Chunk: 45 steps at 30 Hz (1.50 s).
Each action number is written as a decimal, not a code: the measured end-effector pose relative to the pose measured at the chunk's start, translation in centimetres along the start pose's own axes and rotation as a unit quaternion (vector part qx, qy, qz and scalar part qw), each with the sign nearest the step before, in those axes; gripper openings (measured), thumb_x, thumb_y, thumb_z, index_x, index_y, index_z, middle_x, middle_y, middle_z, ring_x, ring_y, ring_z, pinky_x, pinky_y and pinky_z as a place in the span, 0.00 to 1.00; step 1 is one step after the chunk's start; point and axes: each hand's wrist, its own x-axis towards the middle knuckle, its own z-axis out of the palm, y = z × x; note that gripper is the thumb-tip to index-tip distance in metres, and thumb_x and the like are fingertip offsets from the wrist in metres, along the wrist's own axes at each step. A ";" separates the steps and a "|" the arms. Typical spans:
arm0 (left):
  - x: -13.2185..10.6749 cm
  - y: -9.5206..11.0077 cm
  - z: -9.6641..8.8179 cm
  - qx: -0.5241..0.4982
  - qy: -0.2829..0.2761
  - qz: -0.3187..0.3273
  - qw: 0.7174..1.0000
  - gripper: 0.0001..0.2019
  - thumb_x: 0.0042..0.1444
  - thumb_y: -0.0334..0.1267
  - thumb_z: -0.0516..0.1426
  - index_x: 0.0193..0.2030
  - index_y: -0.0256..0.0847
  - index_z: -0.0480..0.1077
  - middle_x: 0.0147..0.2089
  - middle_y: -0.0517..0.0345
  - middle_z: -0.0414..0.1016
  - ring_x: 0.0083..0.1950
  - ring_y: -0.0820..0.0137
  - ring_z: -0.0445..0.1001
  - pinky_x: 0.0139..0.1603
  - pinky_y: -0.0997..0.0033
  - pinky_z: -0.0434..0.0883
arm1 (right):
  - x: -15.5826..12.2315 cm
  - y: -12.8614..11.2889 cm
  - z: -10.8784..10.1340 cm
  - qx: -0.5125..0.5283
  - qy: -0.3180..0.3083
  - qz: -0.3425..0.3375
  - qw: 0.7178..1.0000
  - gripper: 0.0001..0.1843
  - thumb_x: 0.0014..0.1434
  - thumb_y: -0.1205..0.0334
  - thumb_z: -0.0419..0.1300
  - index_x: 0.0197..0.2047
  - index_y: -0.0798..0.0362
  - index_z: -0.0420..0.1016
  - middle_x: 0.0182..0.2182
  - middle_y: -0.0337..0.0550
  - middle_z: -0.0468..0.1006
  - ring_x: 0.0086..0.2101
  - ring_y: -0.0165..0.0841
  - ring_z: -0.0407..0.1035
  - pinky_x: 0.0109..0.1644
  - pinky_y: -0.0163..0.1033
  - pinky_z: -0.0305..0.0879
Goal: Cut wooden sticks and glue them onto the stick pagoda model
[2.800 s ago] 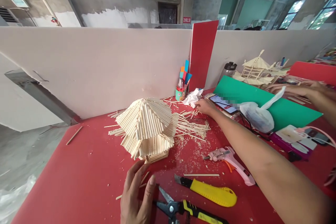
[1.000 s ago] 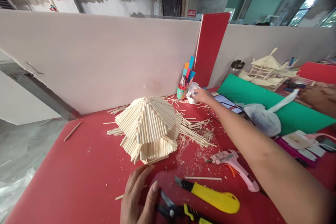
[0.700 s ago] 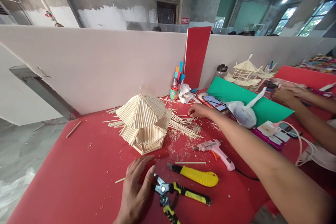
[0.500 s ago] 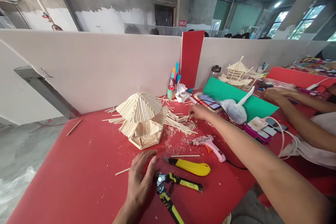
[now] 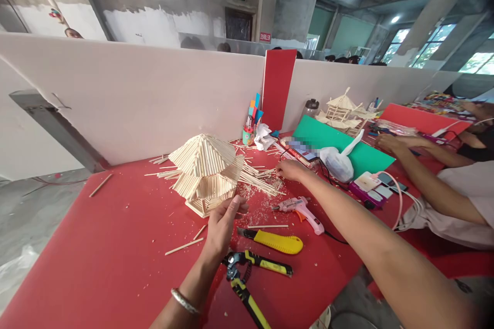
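Red table is bearing a roofed model, sticks lying unused; I'm noting left hand loosely parted, right hand bunched, contents unclear.

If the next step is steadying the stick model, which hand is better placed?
Probably the left hand: it is near the stick model, while the right hand is farther, beyond loose sticks.

From far off, I see a red table. The stick house and loose sticks are pale cream, and the roof has stripes. Toward the near edge, the pliers are black and yellow. The glue gun is pink with an orange trigger. The back-edge board is red.
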 end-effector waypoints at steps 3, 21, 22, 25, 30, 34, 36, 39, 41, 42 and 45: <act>0.2 -0.4 -0.1 -0.015 0.003 -0.023 1.000 0.24 0.46 0.57 0.63 0.32 0.34 0.80 0.29 0.48 0.81 0.32 0.65 0.76 0.36 0.67 0.71 | 0.2 0.0 0.0 0.008 0.013 -0.001 1.000 0.19 0.64 0.53 0.58 0.55 0.52 0.69 0.53 0.47 0.71 0.48 0.36 0.70 0.51 0.49 0.70; -1.6 -0.5 0.3 -0.069 -0.015 -0.049 0.996 0.14 0.46 0.47 0.67 0.30 0.36 0.77 0.26 0.56 0.76 0.26 0.73 0.70 0.28 0.74 0.66 | -10.9 -7.5 -0.9 0.368 0.147 -0.050 0.917 0.16 0.66 0.50 0.49 0.44 0.48 0.72 0.33 0.39 0.77 0.26 0.28 0.67 0.30 0.36 0.67; -2.1 -0.6 0.2 -0.078 -0.014 -0.045 0.996 0.14 0.46 0.46 0.67 0.30 0.36 0.77 0.27 0.57 0.76 0.26 0.74 0.70 0.28 0.75 0.66 | -12.3 -8.7 -0.4 0.410 0.147 -0.062 0.898 0.16 0.64 0.47 0.51 0.44 0.47 0.73 0.33 0.38 0.77 0.24 0.28 0.67 0.29 0.35 0.66; -3.9 -1.1 -0.4 -0.115 0.005 -0.053 0.992 0.13 0.44 0.44 0.69 0.32 0.36 0.77 0.27 0.59 0.75 0.26 0.77 0.68 0.29 0.76 0.66 | -15.5 -12.7 1.5 0.631 0.144 -0.079 0.758 0.15 0.57 0.45 0.60 0.41 0.45 0.76 0.30 0.38 0.77 0.25 0.29 0.67 0.29 0.37 0.66; -6.1 -1.2 -1.5 -0.146 0.016 -0.073 0.987 0.15 0.42 0.43 0.70 0.35 0.36 0.78 0.21 0.64 0.68 0.22 0.79 0.61 0.23 0.78 0.58 | -16.7 -17.6 4.1 0.749 0.102 -0.073 0.651 0.17 0.53 0.44 0.64 0.40 0.46 0.78 0.30 0.39 0.79 0.25 0.29 0.67 0.28 0.36 0.65; -6.4 -0.3 -1.6 -0.166 0.013 -0.079 0.983 0.17 0.41 0.43 0.71 0.36 0.37 0.78 0.21 0.65 0.67 0.20 0.81 0.57 0.22 0.79 0.56 | -16.2 -18.9 4.6 0.796 0.114 -0.079 0.589 0.17 0.51 0.46 0.67 0.38 0.47 0.77 0.31 0.38 0.78 0.29 0.30 0.70 0.30 0.34 0.65; -6.4 0.0 -1.7 -0.177 0.006 -0.076 0.981 0.18 0.42 0.43 0.71 0.38 0.36 0.78 0.21 0.65 0.66 0.20 0.82 0.56 0.22 0.80 0.55 | -16.0 -19.2 4.5 0.803 0.119 -0.086 0.577 0.16 0.51 0.46 0.67 0.37 0.48 0.77 0.29 0.37 0.78 0.29 0.30 0.70 0.30 0.34 0.65; -6.3 0.2 -2.1 -0.182 -0.001 -0.069 0.981 0.19 0.44 0.43 0.70 0.41 0.35 0.78 0.23 0.64 0.67 0.20 0.83 0.55 0.21 0.81 0.53 | -15.9 -19.7 4.3 0.804 0.114 -0.099 0.575 0.16 0.52 0.46 0.67 0.36 0.49 0.77 0.27 0.36 0.77 0.28 0.29 0.70 0.30 0.33 0.65; -6.2 0.2 -2.3 -0.182 -0.003 -0.067 0.981 0.18 0.44 0.44 0.70 0.39 0.35 0.77 0.22 0.65 0.66 0.19 0.84 0.54 0.20 0.81 0.51 | -15.9 -20.0 4.2 0.811 0.105 -0.105 0.567 0.16 0.53 0.46 0.66 0.36 0.50 0.77 0.27 0.36 0.77 0.29 0.29 0.70 0.32 0.33 0.66; -6.2 0.2 -2.4 -0.182 -0.002 -0.067 0.981 0.18 0.44 0.45 0.70 0.38 0.35 0.77 0.22 0.66 0.65 0.19 0.84 0.53 0.20 0.81 0.51 | -15.9 -20.2 4.3 0.815 0.100 -0.107 0.561 0.16 0.53 0.46 0.66 0.36 0.51 0.77 0.27 0.36 0.77 0.30 0.29 0.71 0.33 0.33 0.66; -6.2 0.2 -2.4 -0.187 0.005 -0.070 0.980 0.18 0.43 0.45 0.70 0.36 0.35 0.76 0.23 0.66 0.66 0.18 0.85 0.53 0.19 0.81 0.50 | -15.8 -20.4 4.5 0.819 0.095 -0.103 0.556 0.16 0.53 0.47 0.67 0.36 0.52 0.76 0.28 0.36 0.77 0.30 0.28 0.71 0.33 0.31 0.65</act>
